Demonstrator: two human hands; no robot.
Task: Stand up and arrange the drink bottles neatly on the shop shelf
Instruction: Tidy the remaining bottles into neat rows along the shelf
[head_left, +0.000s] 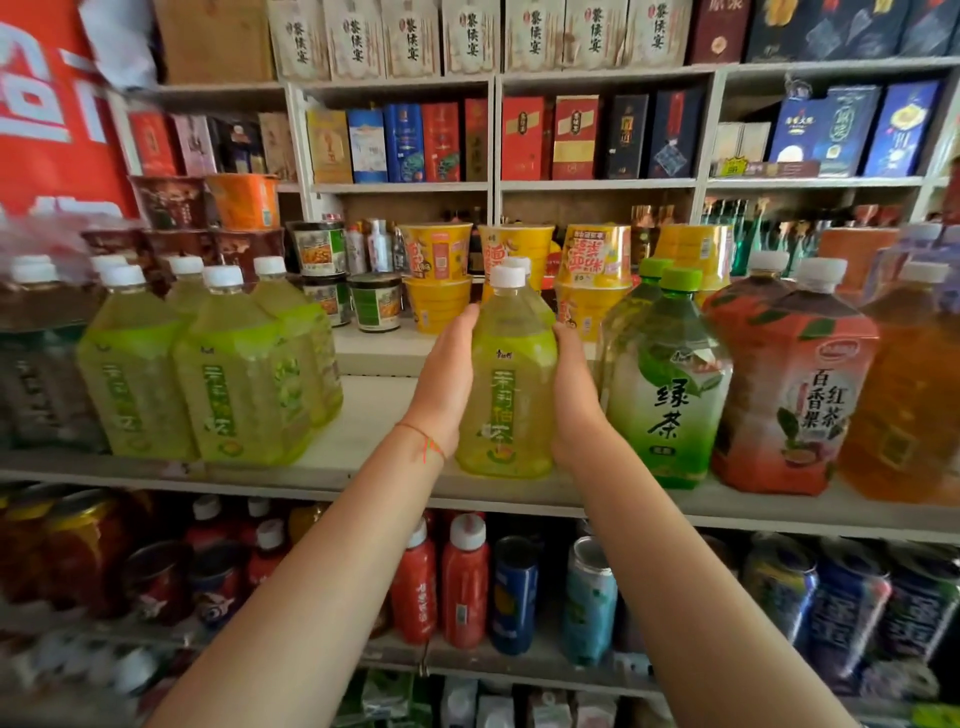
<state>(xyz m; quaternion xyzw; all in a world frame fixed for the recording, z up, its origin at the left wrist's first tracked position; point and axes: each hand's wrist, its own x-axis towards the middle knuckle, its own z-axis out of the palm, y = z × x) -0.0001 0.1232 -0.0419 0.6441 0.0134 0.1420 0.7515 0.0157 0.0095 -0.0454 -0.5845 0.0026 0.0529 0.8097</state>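
Note:
A large yellow-green tea bottle (511, 384) with a white cap stands upright at the front edge of the middle shelf (374, 415). My left hand (445, 384) presses its left side and my right hand (574, 400) presses its right side, so both grip it. A second white-capped bottle shows just behind it. To the left stands a group of several matching yellow-green bottles (228, 374). On the right stand a green-capped green tea bottle (667, 384) and an orange-labelled red tea bottle (789, 384).
A bare gap of shelf lies between the left bottle group and the held bottle. Yellow noodle cups (436, 275) and jars (374, 301) sit on a raised ledge behind. Small red bottles (465, 582) and cans (589, 603) fill the shelf below. Boxed goods line the upper shelves.

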